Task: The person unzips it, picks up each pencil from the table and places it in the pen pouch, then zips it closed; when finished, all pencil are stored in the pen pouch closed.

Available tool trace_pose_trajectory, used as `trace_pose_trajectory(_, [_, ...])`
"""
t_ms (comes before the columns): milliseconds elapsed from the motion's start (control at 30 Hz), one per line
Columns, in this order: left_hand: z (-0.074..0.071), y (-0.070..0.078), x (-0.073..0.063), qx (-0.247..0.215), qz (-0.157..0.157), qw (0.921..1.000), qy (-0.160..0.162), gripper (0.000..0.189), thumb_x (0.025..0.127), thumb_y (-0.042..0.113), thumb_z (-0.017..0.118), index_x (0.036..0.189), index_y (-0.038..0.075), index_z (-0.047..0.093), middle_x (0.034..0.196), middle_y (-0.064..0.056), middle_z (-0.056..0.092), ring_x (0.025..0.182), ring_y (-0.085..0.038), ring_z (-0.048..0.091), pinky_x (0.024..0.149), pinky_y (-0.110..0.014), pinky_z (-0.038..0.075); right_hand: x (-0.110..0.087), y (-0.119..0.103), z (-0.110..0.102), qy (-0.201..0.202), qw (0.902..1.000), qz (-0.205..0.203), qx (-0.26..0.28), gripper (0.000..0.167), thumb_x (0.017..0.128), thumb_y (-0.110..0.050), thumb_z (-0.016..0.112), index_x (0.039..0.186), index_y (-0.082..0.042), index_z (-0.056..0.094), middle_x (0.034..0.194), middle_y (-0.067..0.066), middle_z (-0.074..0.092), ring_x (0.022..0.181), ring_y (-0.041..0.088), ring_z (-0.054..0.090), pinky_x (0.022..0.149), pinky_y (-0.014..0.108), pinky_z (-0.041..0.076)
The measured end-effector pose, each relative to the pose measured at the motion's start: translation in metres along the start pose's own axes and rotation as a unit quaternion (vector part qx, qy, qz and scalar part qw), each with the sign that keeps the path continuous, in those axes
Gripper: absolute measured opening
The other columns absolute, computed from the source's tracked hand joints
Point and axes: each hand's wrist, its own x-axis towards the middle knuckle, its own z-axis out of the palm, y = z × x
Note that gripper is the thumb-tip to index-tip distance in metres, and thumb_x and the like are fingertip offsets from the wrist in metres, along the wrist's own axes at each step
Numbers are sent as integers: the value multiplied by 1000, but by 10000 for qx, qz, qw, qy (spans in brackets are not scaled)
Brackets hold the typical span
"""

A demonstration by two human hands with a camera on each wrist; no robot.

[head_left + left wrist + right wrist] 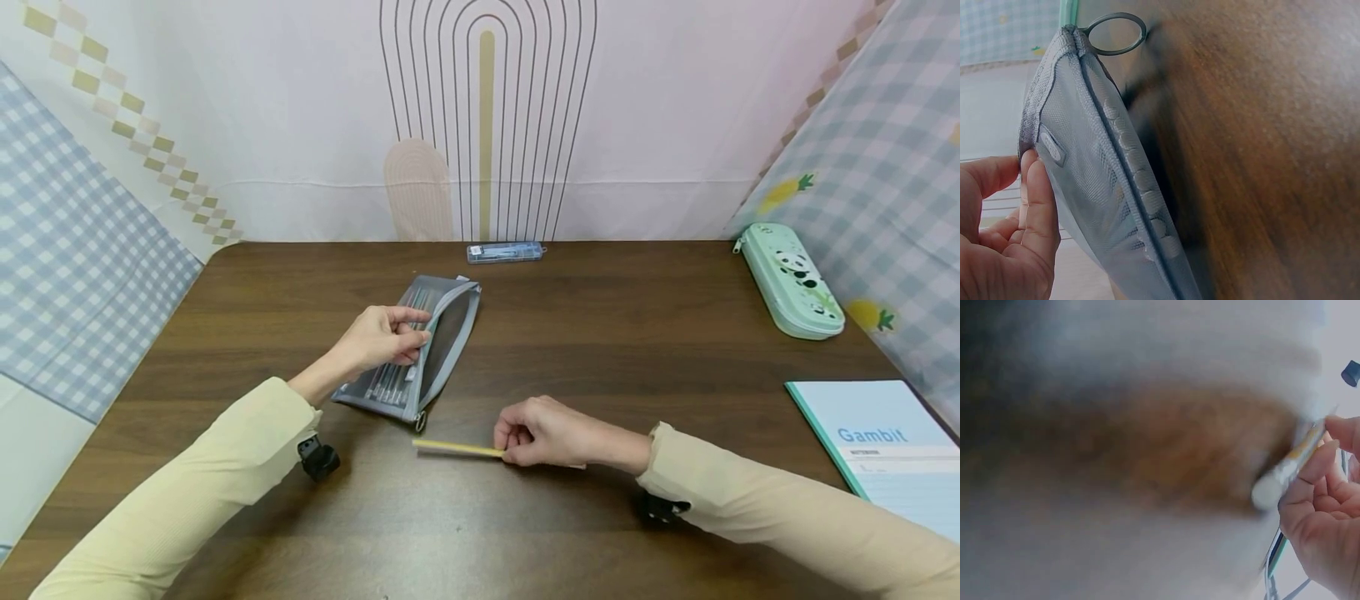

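Observation:
A grey mesh zip pouch (448,367) lies on the table with its zipper open and its mouth spread toward the right. My left hand (384,337) pinches the near edge of that mouth between thumb and fingers. Through the mesh show several pencils (385,385), their round white ends (1138,165) lined up in the left wrist view. Just in front of the pouch, my right hand (547,432) pinches a yellow pencil (457,449), which points left, low over the table. In the right wrist view the pencil's white eraser end (1267,492) faces the camera.
A small clear blue case (506,252) lies at the table's back edge. On the right are a mint green panda pencil case (795,283) and a notebook (873,417) with a green spine. A ring pull (1116,34) hangs from the pouch's zipper end.

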Motion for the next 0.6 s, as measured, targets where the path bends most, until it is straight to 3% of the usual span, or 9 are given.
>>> trace_pose_trajectory(67, [0, 1, 0, -21, -18, 10000, 12, 43, 90, 7, 60, 130, -6, 51, 78, -9, 66, 61, -5, 61, 65, -26, 59, 2, 1, -4, 205, 9975, 226, 637, 6, 83, 3, 60, 85, -1, 63, 71, -4, 57, 61, 1, 49, 53, 15, 45])
trace_pose_trajectory(133, [0, 1, 0, -15, -27, 10000, 23, 43, 90, 8, 60, 130, -5, 51, 78, -9, 66, 61, -5, 61, 64, -25, 58, 5, 0, -8, 515, 9874, 585, 1377, 8, 85, 3, 57, 92, 4, 61, 75, 0, 58, 64, 5, 51, 54, 17, 48])
trace_pose_trajectory(267, [-1, 1, -1, 23, -46, 10000, 31, 43, 90, 8, 60, 130, -4, 52, 78, -7, 66, 61, -6, 61, 65, -25, 58, 19, 0, -17, 1045, 9458, 1441, 2718, 24, 92, -4, 52, 111, 11, 55, 77, 2, 57, 66, 9, 54, 55, 18, 51])
trace_pose_trajectory(367, [0, 1, -1, 54, -67, 10000, 28, 43, 90, 9, 61, 130, -3, 52, 77, -5, 66, 62, -6, 62, 66, -28, 59, 34, -1, -20, 1159, 9175, 1877, 3310, 31, 95, -7, 51, 121, 10, 51, 76, 2, 57, 64, 9, 55, 54, 16, 51])
trace_pose_trajectory(433, [0, 1, -2, 60, -85, 9999, 37, 43, 90, 9, 61, 130, -3, 52, 77, -4, 66, 62, -7, 62, 66, -29, 59, 44, -1, -21, 1139, 9046, 2040, 3565, 32, 96, -8, 50, 122, 10, 49, 78, 3, 57, 62, 8, 57, 53, 15, 51])
trace_pose_trajectory(600, [1, 2, -1, 25, -73, 10000, 43, 44, 90, 9, 61, 130, -4, 51, 77, -5, 65, 62, -7, 62, 66, -28, 59, 70, -1, -22, 1061, 8839, 2169, 4005, 27, 97, -6, 47, 120, 8, 45, 81, 5, 56, 57, 9, 61, 52, 15, 52])
